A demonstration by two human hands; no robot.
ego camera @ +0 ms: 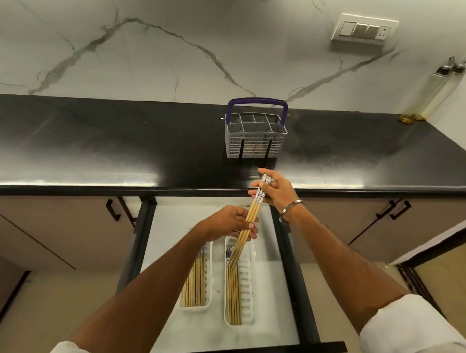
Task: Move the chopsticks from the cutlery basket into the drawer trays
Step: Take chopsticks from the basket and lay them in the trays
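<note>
A bundle of bamboo chopsticks [247,224] with patterned tops slants over the open drawer [172,232]. My right hand [276,192] grips the patterned top ends. My left hand [233,222] pinches the shafts lower down. The tips hang just above the right white tray [246,290], which holds several chopsticks along its left side. The left white tray [208,281] is filled with several chopsticks. The grey cutlery basket [255,136] with a purple handle stands on the black counter beyond my hands; I see no chopsticks standing in it.
The black counter [95,145] runs across the view with a marble wall behind it. Two glass oil bottles [433,91] stand at the far right. Cabinet doors with black handles [114,209] flank the drawer. The drawer's black front edge [273,349] lies nearest to me.
</note>
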